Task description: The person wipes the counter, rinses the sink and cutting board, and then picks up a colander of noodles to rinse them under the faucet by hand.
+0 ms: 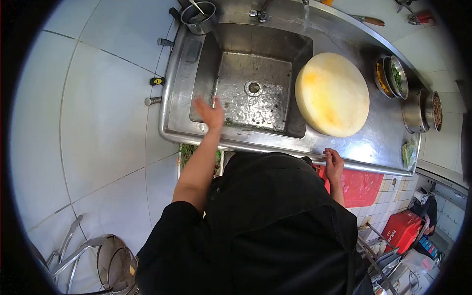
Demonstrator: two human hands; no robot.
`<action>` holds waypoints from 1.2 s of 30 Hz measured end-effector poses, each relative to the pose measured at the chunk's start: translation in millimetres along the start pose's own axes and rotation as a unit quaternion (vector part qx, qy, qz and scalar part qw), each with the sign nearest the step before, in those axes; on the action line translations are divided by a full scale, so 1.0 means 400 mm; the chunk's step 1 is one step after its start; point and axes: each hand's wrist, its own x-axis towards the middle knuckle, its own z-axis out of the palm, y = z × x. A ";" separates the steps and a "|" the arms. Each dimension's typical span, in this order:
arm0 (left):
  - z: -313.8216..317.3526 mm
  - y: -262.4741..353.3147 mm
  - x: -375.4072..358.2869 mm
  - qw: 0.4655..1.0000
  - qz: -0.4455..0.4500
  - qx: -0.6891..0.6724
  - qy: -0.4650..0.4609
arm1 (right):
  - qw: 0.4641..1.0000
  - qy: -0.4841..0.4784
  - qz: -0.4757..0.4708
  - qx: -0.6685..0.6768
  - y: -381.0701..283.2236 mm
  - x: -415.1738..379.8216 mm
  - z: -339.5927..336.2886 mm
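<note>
- Left hand (210, 113): reaches over the near left edge of the sink (231, 42), fingers spread and holding nothing, above the wet basin floor.
- Right hand (334, 164): rests on the front edge of the counter (364, 147), fingers curled over the rim; nothing else in its grip.
- Sink: steel, square, with the drain (253, 88) at the middle of its floor; small scraps lie on the wet bottom near the left hand.
- Chopping block (332, 94): round, pale yellow, lying flat on the counter just right of the sink, its left edge at the basin rim.
- Pot (198, 17): small steel pot with a utensil in it, at the far left corner of the sink.
- Bowls (392, 76): steel, with chopped food, on the counter beyond the block.
- Tap (259, 14): on the far rim.
</note>
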 end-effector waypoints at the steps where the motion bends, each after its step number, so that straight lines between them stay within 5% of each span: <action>1: -0.030 0.052 -0.034 0.996 0.040 -0.060 -0.052 | 1.000 0.004 0.003 0.009 -0.001 -0.003 0.003; 3: -0.043 0.063 -0.041 0.984 0.081 -0.120 -0.106 | 1.000 0.013 -0.002 0.008 0.003 -0.004 -0.002; 5: -0.048 -0.009 0.023 0.983 0.084 -0.158 -0.046 | 1.000 0.023 -0.008 0.006 0.006 -0.007 -0.018; 7: -0.111 -0.080 0.118 0.983 -0.081 -0.151 -0.069 | 0.999 0.044 -0.015 -0.009 0.009 -0.014 -0.035; 9: -0.202 -0.180 0.210 0.979 -0.103 -0.107 -0.140 | 0.998 0.055 -0.013 0.008 0.027 -0.020 -0.045; 11: -0.302 -0.171 0.225 0.971 -0.057 0.157 -0.168 | 0.997 0.067 -0.010 0.025 0.044 -0.026 -0.054; 12: -0.328 -0.160 0.216 0.971 -0.056 0.158 -0.168 | 0.998 0.062 -0.003 0.023 0.049 -0.027 -0.057; 14: -0.353 -0.139 0.186 0.868 0.100 0.402 -0.273 | 0.998 0.057 0.004 0.021 0.063 -0.026 -0.056; 17: -0.311 -0.093 0.128 0.822 0.178 0.417 -0.344 | 0.999 0.050 -0.019 -0.005 0.079 -0.005 -0.046; 22: -0.172 -0.040 0.077 0.767 0.207 0.230 -0.563 | 0.999 0.032 -0.014 0.040 0.002 0.019 -0.006; 24: -0.163 -0.016 0.038 0.799 -0.005 -0.212 -0.562 | 0.998 0.029 -0.011 0.046 -0.005 0.029 -0.002; 28: -0.164 -0.008 0.060 0.833 0.049 -0.160 -0.527 | 0.998 0.031 -0.029 0.055 0.011 0.036 -0.006; 31: -0.187 -0.009 0.037 0.757 0.131 -0.030 -0.639 | 0.998 0.037 -0.022 0.054 0.022 0.028 -0.005; 33: -0.168 -0.017 -0.013 0.681 0.269 -0.010 -0.681 | 0.998 0.038 -0.017 0.053 0.022 0.022 -0.001; 36: -0.155 0.031 -0.057 0.715 0.232 -0.053 -0.657 | 0.998 0.041 -0.009 0.054 0.009 0.015 0.011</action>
